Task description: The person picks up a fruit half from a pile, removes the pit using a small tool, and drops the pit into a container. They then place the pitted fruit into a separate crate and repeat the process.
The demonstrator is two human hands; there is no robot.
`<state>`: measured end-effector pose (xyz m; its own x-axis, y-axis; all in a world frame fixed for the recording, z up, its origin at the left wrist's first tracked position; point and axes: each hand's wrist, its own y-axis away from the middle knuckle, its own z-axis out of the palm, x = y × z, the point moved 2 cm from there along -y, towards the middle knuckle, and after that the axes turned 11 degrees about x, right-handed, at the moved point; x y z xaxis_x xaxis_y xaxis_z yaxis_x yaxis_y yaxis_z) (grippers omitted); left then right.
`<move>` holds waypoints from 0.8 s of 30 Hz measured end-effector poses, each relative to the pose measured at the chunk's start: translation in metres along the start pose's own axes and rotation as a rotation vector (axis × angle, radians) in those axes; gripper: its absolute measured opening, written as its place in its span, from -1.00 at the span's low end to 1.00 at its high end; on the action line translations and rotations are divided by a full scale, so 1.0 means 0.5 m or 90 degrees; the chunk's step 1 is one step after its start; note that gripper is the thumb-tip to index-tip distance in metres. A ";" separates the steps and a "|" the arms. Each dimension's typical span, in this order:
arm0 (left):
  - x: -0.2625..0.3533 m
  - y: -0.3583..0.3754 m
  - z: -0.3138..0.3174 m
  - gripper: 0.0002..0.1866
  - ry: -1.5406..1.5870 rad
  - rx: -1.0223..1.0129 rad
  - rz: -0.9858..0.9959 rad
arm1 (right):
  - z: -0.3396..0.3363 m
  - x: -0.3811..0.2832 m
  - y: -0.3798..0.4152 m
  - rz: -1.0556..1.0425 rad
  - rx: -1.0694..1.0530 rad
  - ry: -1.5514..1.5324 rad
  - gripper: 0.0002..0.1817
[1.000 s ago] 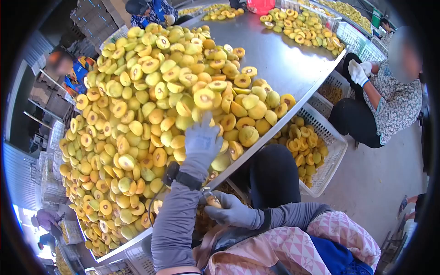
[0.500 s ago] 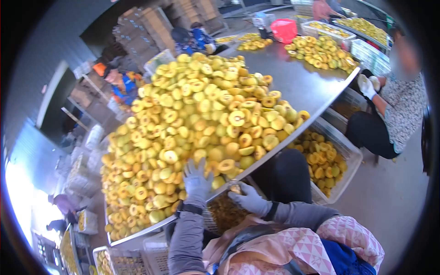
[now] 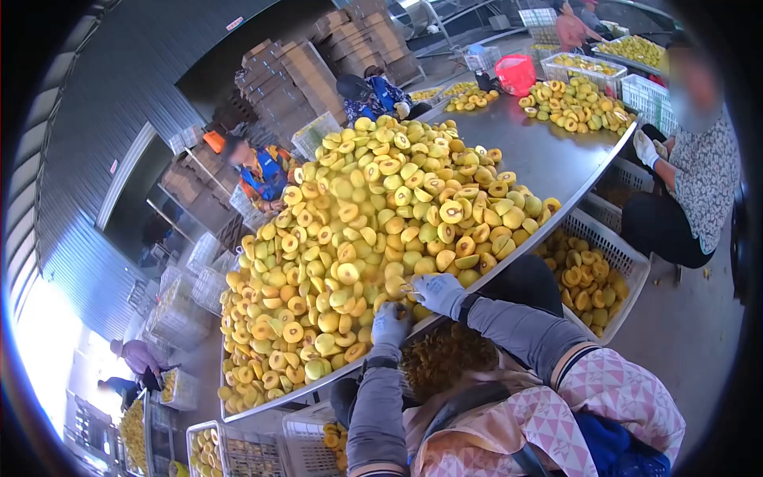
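A big heap of halved yellow peaches [image 3: 350, 262], many with the brown pit side up, covers the near part of the metal table [image 3: 517, 147]. My left hand [image 3: 389, 326], in a pale glove, is at the table's near edge, its fingers curled round what looks like a peach half, mostly hidden. Close beside it, my right hand [image 3: 439, 293], also gloved, is closed on a small narrow tool whose tip points toward the left hand. Below both hands is a container of brown scraps [image 3: 447, 356], partly covered by my arms.
A white crate [image 3: 628, 274] of peach halves stands right of my knees; more crates [image 3: 208, 453] stand at lower left. A co-worker [image 3: 691, 167] sits on the right, others [image 3: 266, 171] across the table. A red bag [image 3: 515, 74] lies at the far end.
My left hand has left the heap's surface and come back to the table edge, its fingers now curled. My right hand has risen beside it. The view has shifted.
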<state>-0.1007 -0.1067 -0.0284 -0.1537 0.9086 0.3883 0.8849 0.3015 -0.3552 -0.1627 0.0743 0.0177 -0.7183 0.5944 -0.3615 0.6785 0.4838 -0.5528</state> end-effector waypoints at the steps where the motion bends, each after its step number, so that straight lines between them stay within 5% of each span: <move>1: 0.001 -0.002 -0.017 -0.67 0.009 -0.016 -0.017 | 0.010 -0.001 -0.004 -0.014 -0.001 0.011 -0.71; 9: -0.062 -0.031 0.052 -0.60 -0.122 -0.050 0.057 | 0.026 0.001 0.007 -0.033 -0.014 0.023 -0.75; 24: -0.010 -0.003 -0.015 -0.64 -0.034 0.044 0.061 | 0.018 0.007 0.017 -0.039 -0.018 -0.040 -0.77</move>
<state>-0.0979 -0.1139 -0.0232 -0.0948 0.9477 0.3046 0.8648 0.2299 -0.4464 -0.1608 0.0745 0.0049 -0.7663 0.5217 -0.3751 0.6365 0.5368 -0.5538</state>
